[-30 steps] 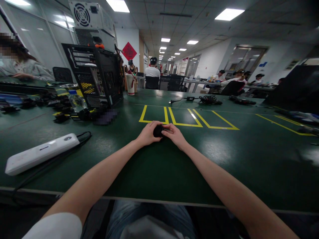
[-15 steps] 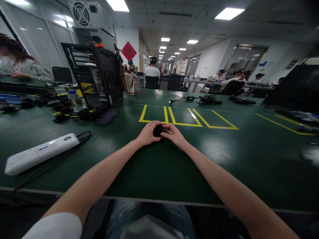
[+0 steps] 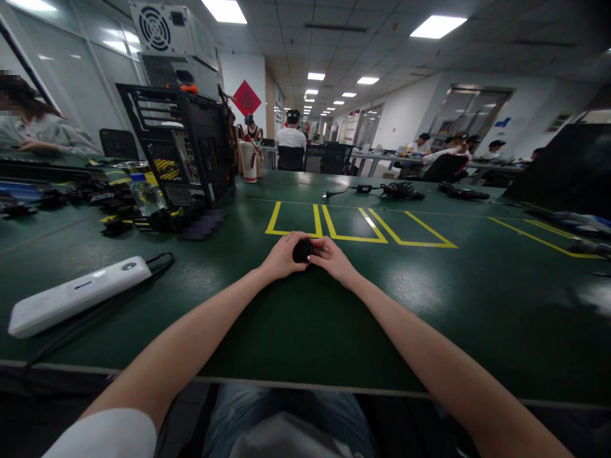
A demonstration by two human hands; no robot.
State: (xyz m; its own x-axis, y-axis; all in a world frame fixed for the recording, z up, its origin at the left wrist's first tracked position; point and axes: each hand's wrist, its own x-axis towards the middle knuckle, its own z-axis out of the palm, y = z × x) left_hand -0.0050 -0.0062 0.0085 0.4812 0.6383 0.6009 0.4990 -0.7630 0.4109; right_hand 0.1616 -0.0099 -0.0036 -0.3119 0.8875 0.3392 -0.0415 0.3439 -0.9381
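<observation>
A small black object (image 3: pixel 301 250), too dark to name by kind, is between my two hands over the green table (image 3: pixel 305 318). My left hand (image 3: pixel 281 257) curls round its left side, thumb below and fingers above. From the right, my right hand (image 3: pixel 331 259) pinches at the object's edge with thumb and fingertips. The fingers cover much of it, and whether it touches the table I cannot tell. Just beyond the hands, yellow tape (image 3: pixel 353 240) marks several outlines on the tabletop.
A white power strip (image 3: pixel 81 294) with a black cable lies to the left. Behind it stand a black computer case (image 3: pixel 191 146), a plastic bottle (image 3: pixel 146 194) and a paper cup (image 3: pixel 249 162). Coiled black cables (image 3: pixel 401 191) lie at the far side. A co-worker (image 3: pixel 42 124) sits at far left.
Both hands stay in the same place with the black object between them. The right fingertips shift very slightly against its edge.
</observation>
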